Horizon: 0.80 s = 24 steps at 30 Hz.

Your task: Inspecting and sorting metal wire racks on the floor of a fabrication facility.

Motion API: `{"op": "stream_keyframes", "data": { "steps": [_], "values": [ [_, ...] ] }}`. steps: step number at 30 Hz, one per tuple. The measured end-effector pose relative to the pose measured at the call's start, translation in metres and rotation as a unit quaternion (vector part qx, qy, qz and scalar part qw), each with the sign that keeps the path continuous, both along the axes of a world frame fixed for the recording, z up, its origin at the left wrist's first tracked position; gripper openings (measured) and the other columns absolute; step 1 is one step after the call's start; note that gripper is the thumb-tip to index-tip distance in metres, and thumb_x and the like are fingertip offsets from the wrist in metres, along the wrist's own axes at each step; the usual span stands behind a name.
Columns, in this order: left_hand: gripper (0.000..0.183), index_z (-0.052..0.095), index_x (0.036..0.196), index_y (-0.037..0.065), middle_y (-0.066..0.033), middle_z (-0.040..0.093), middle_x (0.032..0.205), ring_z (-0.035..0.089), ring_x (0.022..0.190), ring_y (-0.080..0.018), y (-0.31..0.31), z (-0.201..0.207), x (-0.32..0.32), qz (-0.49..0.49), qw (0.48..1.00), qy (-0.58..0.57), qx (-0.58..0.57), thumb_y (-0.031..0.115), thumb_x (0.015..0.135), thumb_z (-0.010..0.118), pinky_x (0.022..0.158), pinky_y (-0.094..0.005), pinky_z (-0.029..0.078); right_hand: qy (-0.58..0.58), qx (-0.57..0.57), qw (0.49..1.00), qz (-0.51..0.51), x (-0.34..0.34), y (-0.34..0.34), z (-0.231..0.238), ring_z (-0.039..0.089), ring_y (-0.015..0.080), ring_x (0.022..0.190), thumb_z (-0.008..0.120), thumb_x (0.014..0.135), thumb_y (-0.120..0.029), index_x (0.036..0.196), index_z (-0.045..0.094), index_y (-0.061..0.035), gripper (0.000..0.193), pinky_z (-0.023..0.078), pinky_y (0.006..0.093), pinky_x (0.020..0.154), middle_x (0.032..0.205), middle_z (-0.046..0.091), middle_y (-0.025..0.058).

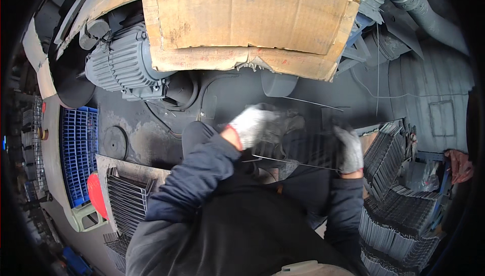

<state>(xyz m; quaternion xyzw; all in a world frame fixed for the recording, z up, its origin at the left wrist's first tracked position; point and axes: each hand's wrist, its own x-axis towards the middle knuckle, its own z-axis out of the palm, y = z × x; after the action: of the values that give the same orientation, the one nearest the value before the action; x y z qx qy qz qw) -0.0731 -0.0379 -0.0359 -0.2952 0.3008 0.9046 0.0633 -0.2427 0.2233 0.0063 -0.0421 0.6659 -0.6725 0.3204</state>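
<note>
A wire rack [298, 162], a flat metal grid smeared by motion, spans the gap between my two gloved hands above my lap. My left hand [251, 126], in a pale glove with a red cuff, is closed at its left side. At its right side my right hand [349, 149] grips it, with dark, blurred fingertips. The rack's near and far rods show as thin bright lines. Just beyond it, a grey rounded machine part [279, 84] sticks out below a cardboard sheet [252, 13].
An electric motor [124, 61] stands at the far left. Stacked wire racks [399, 215] fill the right side, and more racks [126, 200] stand at my left, near a blue plastic crate [80, 155] and a red round seat [97, 194]. A large duct [419, 3] curves at the far right.
</note>
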Motion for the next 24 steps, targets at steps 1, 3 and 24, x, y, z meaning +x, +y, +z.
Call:
{"op": "stream_keyframes", "data": {
  "steps": [1, 3, 24],
  "values": [
    [0.027, 0.063, 0.13, -0.002, -0.0099, 0.074, 0.107, 0.073, 0.087, -0.0199, 0.008, -0.004, -0.008, 0.001, 0.999, 0.047, 0.012, 0.006, 0.104, 0.064, 0.077, -0.0419, 0.065, -0.006, 0.024, 1.0, 0.015, -0.017, 0.021, -0.007, 0.072, 0.0194, 0.104, 0.065, 0.101, -0.008, 0.133, 0.07, 0.004, 0.035, 0.056, 0.0311, 0.096, 0.118, 0.076, 0.011],
    [0.027, 0.063, 0.13, -0.004, -0.0112, 0.074, 0.108, 0.075, 0.085, -0.0212, 0.013, 0.0, -0.007, 0.005, 0.998, 0.068, -0.002, 0.006, 0.104, 0.064, 0.073, -0.0405, 0.066, -0.022, 0.018, 0.999, 0.013, -0.023, 0.03, -0.009, 0.071, 0.0189, 0.108, 0.065, 0.102, -0.006, 0.134, 0.07, 0.004, 0.034, 0.055, 0.0298, 0.098, 0.119, 0.076, 0.0107],
    [0.01, 0.065, 0.102, 0.003, -0.0031, 0.068, 0.085, 0.061, 0.075, -0.0112, 0.026, 0.076, 0.154, 0.089, 0.769, -0.023, -0.632, 0.003, 0.092, 0.068, 0.072, -0.0291, 0.053, 0.571, 0.12, 0.812, 0.02, 0.108, -0.03, -0.005, 0.069, 0.0285, 0.124, 0.092, 0.087, -0.015, 0.158, 0.041, 0.0003, 0.089, 0.056, 0.0393, 0.109, 0.139, 0.068, 0.0158]
  ]
}}
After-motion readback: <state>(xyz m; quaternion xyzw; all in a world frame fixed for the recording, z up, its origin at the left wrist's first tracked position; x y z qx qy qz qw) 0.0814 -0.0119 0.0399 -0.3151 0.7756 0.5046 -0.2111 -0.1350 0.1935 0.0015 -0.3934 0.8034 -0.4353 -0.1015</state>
